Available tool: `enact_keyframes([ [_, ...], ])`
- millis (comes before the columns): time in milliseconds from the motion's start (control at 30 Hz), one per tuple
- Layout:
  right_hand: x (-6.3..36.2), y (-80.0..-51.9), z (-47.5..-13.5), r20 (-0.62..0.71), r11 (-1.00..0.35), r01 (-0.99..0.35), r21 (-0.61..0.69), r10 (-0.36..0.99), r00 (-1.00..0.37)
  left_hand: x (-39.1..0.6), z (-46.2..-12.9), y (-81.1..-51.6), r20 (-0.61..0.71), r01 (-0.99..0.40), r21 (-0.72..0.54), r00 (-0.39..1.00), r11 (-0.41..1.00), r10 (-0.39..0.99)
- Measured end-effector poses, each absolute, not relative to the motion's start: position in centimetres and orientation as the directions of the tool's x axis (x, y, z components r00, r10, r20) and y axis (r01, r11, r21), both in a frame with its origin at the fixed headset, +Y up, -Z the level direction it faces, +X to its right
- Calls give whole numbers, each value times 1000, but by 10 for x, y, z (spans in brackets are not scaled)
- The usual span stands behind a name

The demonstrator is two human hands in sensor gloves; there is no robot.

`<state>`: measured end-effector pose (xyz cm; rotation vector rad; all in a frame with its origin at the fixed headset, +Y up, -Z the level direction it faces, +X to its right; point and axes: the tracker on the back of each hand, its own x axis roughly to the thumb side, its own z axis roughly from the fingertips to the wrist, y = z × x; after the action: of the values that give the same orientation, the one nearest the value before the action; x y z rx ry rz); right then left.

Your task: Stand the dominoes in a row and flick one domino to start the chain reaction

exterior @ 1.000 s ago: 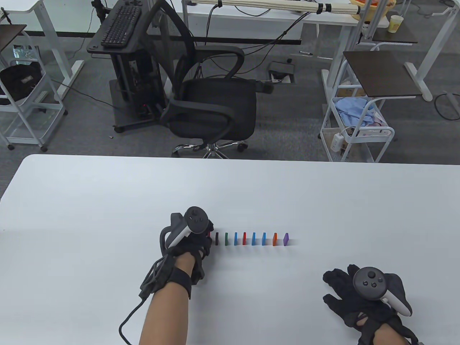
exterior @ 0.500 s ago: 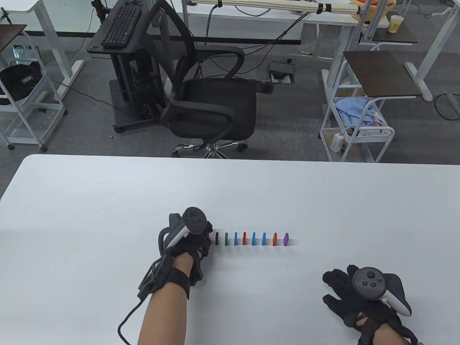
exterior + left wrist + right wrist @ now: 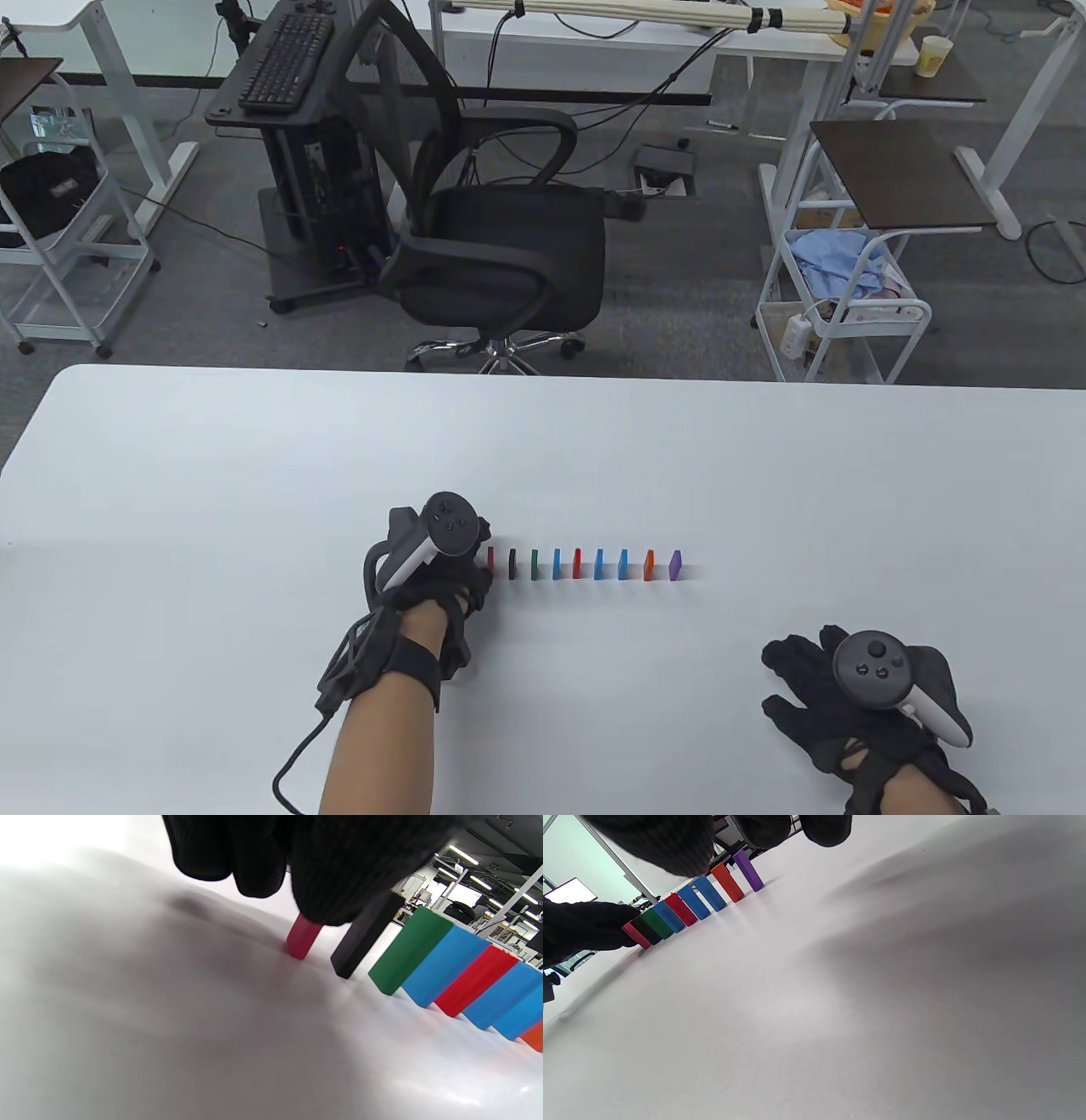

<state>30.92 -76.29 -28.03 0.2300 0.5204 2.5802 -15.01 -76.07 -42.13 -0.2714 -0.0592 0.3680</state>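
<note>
Several coloured dominoes stand upright in a straight row on the white table (image 3: 254, 475), running from a red domino (image 3: 490, 560) on the left to a purple domino (image 3: 675, 564) on the right. My left hand (image 3: 477, 556) sits at the row's left end. In the left wrist view a fingertip (image 3: 335, 887) covers the top of that red domino (image 3: 302, 940), beside the black domino (image 3: 365, 933). No pinch shows. My right hand (image 3: 797, 688) lies flat on the table, well to the right and nearer than the row, fingers spread, holding nothing.
Beyond the table's far edge stand a black office chair (image 3: 501, 255), a keyboard stand (image 3: 280, 76) and a white trolley (image 3: 840, 297). A cable (image 3: 293, 764) trails from my left wrist over the table.
My left hand has slid slightly left, uncovering the red end domino, which stays upright in place. The right hand and the other dominoes have not moved.
</note>
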Motion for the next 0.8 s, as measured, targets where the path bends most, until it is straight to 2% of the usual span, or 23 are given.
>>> enact_keyframes([
  [367, 308, -763, -280, 69, -803, -441, 400, 507, -859, -156, -399, -736, 8, -301, -280, 949, 912, 316],
  [567, 307, -764, -280, 77, -801, -442, 404, 511, -856, -156, -370, -724, 20, -299, -283, 948, 911, 317],
  [800, 306, -764, -279, 87, -802, -441, 402, 513, -854, -153, -335, -727, 71, -265, -281, 953, 922, 295],
])
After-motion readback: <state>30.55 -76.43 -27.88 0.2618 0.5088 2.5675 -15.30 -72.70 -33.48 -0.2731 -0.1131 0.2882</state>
